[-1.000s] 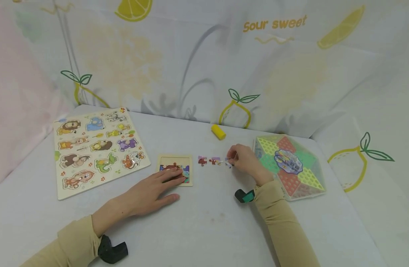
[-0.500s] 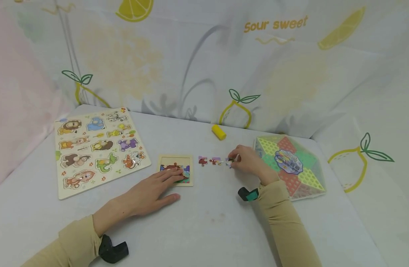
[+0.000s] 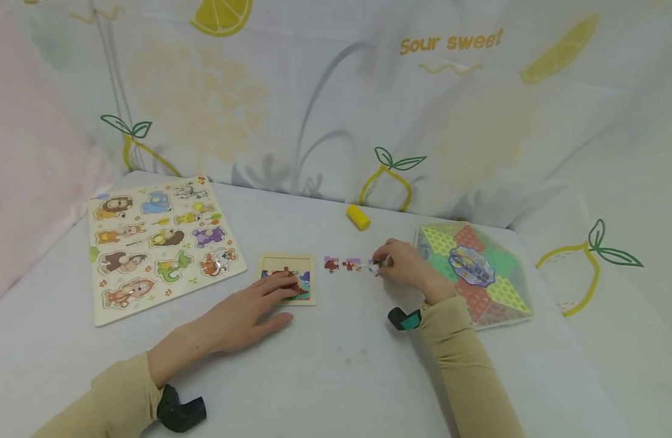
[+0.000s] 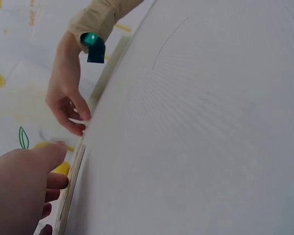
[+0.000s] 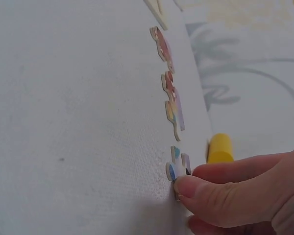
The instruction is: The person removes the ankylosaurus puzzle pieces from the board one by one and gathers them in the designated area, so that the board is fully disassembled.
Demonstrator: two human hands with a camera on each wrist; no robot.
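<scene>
Cloth (image 3: 336, 103) is saying "Sour sweet" at one o'clock; right hand (image 3: 406, 264) is pinching a blue-purple piece (image 5: 173, 171), left hand (image 3: 247, 314) lying spread.

Even, muted light fills the head view, leaving the white desk (image 3: 347, 389) greyish. A soft shadow runs along the left side of the right sleeve (image 3: 470, 359) at lower right, and a milky sheen veils the boxed set (image 3: 472, 267) at centre right. In the left wrist view, a fine ripple pattern fans across mid-frame, and a bright glint sits on the green patch (image 4: 91, 38), upper left. In the right wrist view, the fingers (image 5: 196, 190) cast a diffuse shadow at lower centre, while the backdrop (image 5: 250, 44) at upper right is blurred.
</scene>
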